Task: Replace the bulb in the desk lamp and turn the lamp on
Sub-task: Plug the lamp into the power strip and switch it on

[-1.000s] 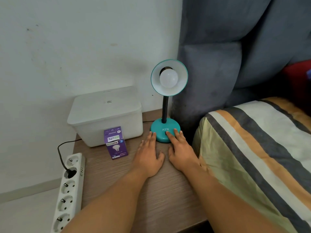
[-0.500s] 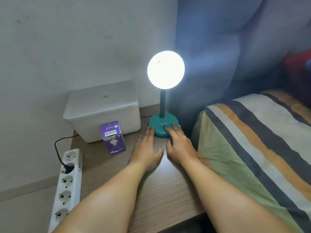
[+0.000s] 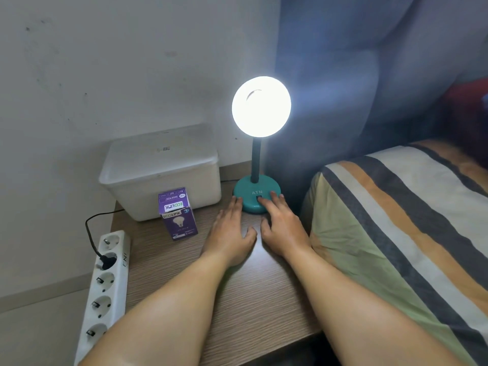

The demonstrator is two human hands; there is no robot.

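Note:
A teal desk lamp stands at the back of the wooden bedside table (image 3: pixel 237 299). Its round head (image 3: pixel 261 106) glows bright white, so the bulb inside is lost in the glare. My right hand (image 3: pixel 281 225) lies flat with its fingertips on the lamp's teal base (image 3: pixel 249 190), right by the small switch. Flat on the table lies my left hand (image 3: pixel 231 231), its fingertips touching the base's left edge. Neither hand holds anything. A purple bulb box (image 3: pixel 177 213) stands upright left of my hands.
A white lidded plastic bin (image 3: pixel 161 170) sits at the table's back left. A white power strip (image 3: pixel 105 289) with one black plug in it lies along the left edge. A bed with a striped cover (image 3: pixel 396 233) and a grey padded headboard (image 3: pixel 343 75) are on the right.
The lamp went from dark to lit while my right fingers pressed on its base. Both hands have stayed almost where they were.

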